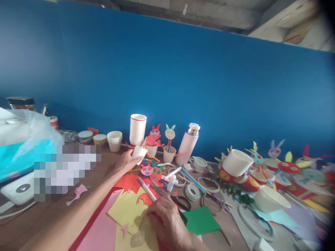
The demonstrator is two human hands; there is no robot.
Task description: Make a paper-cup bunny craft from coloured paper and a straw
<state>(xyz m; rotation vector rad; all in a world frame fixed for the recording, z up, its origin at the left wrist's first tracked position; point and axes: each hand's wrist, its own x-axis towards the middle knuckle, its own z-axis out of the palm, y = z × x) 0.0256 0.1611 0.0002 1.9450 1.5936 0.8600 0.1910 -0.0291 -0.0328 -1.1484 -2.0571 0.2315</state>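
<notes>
My left hand (128, 161) is closed around a small white paper cup (139, 151), tilted and held just above the table's middle. A thin pale strip rises from the cup's mouth. Low in the view, my right hand (169, 221) curls over yellow paper (128, 209), its fingers bent down and close together. Whatever those fingers hold, if anything, is hidden. Black-handled scissors (180, 202) lie just beyond that hand, beside a white marker (147, 189). Green paper (201, 220) is to its right. Behind the held cup stand two paper rabbit figures (155, 134) in small cups.
A tall cup stack (138, 129) and a pink thermos (187, 144) stand by the blue wall. Tape (193, 192), a small bottle (171, 183) and pipe cleaners clutter the centre. More figures and a large white cup (237, 164) fill the right. A plastic bag (28, 129) sits left.
</notes>
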